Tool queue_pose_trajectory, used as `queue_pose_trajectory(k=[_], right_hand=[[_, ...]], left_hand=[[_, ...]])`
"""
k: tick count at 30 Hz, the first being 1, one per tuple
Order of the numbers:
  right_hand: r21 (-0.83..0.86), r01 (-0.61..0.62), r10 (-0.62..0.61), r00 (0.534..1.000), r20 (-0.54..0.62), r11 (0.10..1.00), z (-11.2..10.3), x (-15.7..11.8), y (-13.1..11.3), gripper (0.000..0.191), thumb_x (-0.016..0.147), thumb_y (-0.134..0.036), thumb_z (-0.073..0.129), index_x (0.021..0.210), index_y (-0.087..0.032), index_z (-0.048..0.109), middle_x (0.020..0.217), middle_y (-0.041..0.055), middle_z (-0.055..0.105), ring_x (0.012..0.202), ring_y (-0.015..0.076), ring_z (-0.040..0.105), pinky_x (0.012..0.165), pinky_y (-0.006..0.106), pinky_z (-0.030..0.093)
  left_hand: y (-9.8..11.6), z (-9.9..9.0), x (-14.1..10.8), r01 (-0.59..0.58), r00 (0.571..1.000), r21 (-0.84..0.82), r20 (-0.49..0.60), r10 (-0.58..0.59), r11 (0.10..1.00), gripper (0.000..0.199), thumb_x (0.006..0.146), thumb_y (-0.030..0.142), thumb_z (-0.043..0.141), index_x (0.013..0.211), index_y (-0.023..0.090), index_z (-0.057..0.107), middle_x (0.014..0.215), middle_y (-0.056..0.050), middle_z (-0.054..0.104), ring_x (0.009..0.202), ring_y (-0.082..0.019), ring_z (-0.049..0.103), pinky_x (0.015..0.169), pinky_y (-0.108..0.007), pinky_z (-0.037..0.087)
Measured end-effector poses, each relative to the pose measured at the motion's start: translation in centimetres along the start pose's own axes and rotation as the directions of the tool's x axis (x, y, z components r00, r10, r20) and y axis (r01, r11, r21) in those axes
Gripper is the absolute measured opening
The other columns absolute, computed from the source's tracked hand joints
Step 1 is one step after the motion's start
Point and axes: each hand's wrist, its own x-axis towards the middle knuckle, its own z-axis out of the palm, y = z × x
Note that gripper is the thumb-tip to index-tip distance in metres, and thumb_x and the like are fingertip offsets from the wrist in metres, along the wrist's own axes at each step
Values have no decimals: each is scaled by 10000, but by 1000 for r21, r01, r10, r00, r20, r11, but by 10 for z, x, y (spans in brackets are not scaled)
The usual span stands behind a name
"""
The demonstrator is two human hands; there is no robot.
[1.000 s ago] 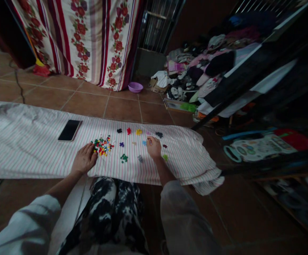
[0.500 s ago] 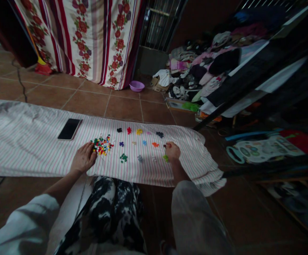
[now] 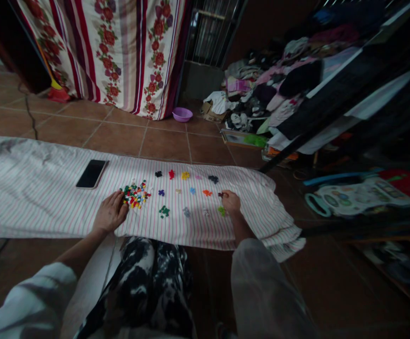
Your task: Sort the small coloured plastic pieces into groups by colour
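My left hand point(image 3: 110, 212) lies flat with its fingers stretched out, fingertips touching the left edge of a mixed pile of tiny coloured plastic pieces point(image 3: 136, 195). Over to the right, my right hand point(image 3: 231, 201) has its fingers pinched together at a few dark brown pieces point(image 3: 221, 194); whatever is between the fingertips is too small to make out. Small single-colour heaps lie in rows between the hands, among them red pieces point(image 3: 171, 174), yellow pieces point(image 3: 185, 175), orange pieces point(image 3: 207, 193) and dark green pieces point(image 3: 164, 212). Lime green pieces point(image 3: 221, 211) sit just beside my right hand.
A striped cloth point(image 3: 42, 188) covers the long low surface, with a phone point(image 3: 92, 174) at left. Beyond it are a purple basin point(image 3: 182, 114) on the tiled floor, a floral curtain point(image 3: 127, 56) and a heap of clothes point(image 3: 261, 89). A dark metal bar point(image 3: 285, 153) slants at right.
Both hands keep nearly the same places. My right hand's fingertips have shifted very slightly at the brown pieces, and the whole view has moved a little.
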Motion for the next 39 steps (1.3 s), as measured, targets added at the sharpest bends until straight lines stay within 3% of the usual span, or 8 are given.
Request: queue_pose_trajectory(k=[9, 18, 29, 34, 39], right_hand=[[70, 48, -50, 998, 27, 996, -1, -1, 5, 412, 745, -108, 445, 1020, -184, 742, 994, 77, 726, 948, 193, 648, 889, 287, 479], [104, 104, -88, 985, -148, 989, -7, -3, -11, 444, 756, -140, 375, 1036, -143, 719, 1059, 112, 710, 993, 221, 624, 951, 350, 460], [249, 364, -330, 929, -169, 897, 11, -22, -94, 374, 815, -168, 399, 1019, -133, 711, 1026, 128, 708, 988, 226, 616, 944, 352, 460], [319, 469, -467, 880, -87, 824, 28, -38, -146, 328, 855, -198, 425, 1009, -175, 713, 1020, 100, 711, 972, 216, 613, 926, 346, 459], [345, 550, -600, 798, 50, 760, 52, -57, -201, 290, 889, -213, 462, 1038, -216, 711, 980, 58, 714, 925, 192, 618, 893, 312, 454]], left_hand=[[-1, 0, 0, 20, 1000, -21, 18, -20, 1000, 443, 907, 364, 402, 1275, 131, 479, 1318, -203, 575, 1284, -325, 492, 1031, -536, 419], [2, -1, 0, 78, 996, -22, 37, -77, 997, 492, 919, 386, 393, 1320, 117, 480, 1357, -201, 556, 1304, -328, 478, 1055, -543, 414], [7, -5, 2, 128, 991, -1, 49, -127, 992, 506, 925, 397, 384, 1332, 115, 488, 1370, -192, 547, 1309, -321, 469, 1057, -523, 417], [9, -7, 3, 135, 990, 16, 49, -135, 991, 495, 933, 391, 380, 1301, 90, 519, 1356, -196, 557, 1306, -313, 473, 1069, -493, 413], [10, -7, 4, 147, 988, 16, 52, -148, 989, 487, 935, 390, 378, 1318, 120, 513, 1375, -177, 549, 1316, -311, 467, 1054, -502, 423]])
